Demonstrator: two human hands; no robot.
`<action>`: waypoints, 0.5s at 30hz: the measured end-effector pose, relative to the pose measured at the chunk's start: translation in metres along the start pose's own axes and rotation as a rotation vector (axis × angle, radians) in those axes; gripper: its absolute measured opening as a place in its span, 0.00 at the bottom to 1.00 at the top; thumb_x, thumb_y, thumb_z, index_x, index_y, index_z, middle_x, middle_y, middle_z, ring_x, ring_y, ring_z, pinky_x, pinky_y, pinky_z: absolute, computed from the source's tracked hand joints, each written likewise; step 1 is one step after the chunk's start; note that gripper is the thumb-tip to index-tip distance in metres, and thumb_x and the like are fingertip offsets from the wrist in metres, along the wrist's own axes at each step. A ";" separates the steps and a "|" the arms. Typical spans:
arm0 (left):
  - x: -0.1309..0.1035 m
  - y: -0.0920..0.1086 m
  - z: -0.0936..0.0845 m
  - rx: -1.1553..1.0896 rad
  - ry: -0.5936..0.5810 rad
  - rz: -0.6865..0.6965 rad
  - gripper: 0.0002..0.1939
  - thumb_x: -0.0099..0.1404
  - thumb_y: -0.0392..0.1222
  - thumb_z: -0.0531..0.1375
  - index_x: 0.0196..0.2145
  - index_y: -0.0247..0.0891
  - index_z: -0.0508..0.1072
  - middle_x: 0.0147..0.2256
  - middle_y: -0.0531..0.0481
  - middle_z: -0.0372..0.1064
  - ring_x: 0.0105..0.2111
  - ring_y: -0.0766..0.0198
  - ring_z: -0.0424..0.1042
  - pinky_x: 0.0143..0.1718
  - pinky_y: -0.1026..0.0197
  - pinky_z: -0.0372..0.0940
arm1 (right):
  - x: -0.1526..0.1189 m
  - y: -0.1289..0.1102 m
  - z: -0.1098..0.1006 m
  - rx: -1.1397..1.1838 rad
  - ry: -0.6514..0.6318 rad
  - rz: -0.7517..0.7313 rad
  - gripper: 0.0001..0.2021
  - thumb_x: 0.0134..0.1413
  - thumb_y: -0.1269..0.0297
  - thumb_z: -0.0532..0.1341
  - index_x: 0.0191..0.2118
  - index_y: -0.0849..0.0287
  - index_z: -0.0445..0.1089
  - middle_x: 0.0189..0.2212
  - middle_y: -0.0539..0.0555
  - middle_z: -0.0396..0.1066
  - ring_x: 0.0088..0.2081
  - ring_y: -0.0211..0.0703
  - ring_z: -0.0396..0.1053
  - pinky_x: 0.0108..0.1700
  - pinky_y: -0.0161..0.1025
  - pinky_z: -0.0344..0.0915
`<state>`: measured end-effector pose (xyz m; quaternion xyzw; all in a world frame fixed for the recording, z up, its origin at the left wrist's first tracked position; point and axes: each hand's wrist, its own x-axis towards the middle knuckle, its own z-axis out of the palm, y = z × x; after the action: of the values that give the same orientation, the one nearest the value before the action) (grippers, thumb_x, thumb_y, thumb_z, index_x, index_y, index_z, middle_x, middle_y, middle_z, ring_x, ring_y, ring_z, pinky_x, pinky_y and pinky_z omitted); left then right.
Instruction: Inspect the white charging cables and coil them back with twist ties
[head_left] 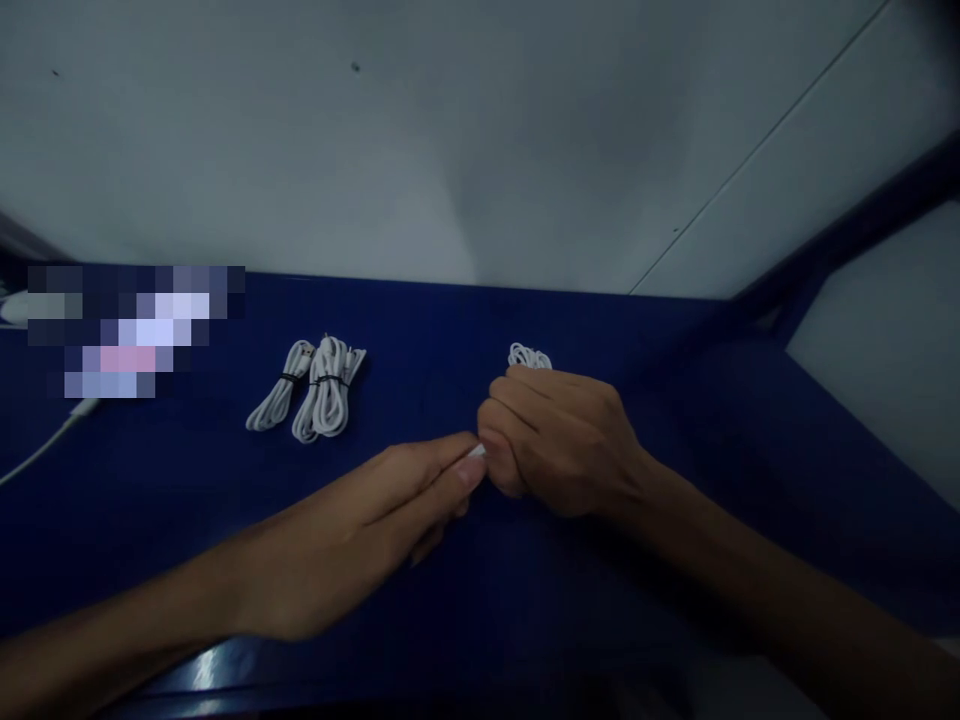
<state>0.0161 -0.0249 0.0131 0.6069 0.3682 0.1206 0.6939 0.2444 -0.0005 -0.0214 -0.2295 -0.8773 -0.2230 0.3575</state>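
Close together above the blue table [420,350] are my two hands. The thumb and fingers of my left hand [420,490] pinch a small white piece [478,451], which looks like the end of a white cable. My right hand [562,435] is closed in a fist around the same piece, its thumb against my left fingertips. Looped white cable [529,356] shows just past my right knuckles; whether it lies in the fist or on the table behind it I cannot tell. Most of what is inside both hands is hidden.
Left of my hands lie coiled white cables [328,390] tied with black bands, and a smaller tied bundle [281,388] beside them. Farther left, a pixelated object has a white cable [45,448] attached. A pale wall [337,170] stands behind the table.
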 end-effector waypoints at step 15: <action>0.012 -0.011 0.005 -0.320 -0.071 0.002 0.20 0.85 0.54 0.55 0.40 0.38 0.75 0.29 0.57 0.55 0.27 0.66 0.54 0.28 0.62 0.58 | -0.007 0.005 0.006 0.040 0.127 -0.055 0.25 0.79 0.71 0.52 0.24 0.58 0.66 0.18 0.45 0.61 0.20 0.35 0.55 0.24 0.39 0.52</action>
<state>0.0249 -0.0239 -0.0015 0.4930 0.3188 0.1567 0.7942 0.2481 0.0055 -0.0292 -0.1835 -0.8631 -0.2292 0.4109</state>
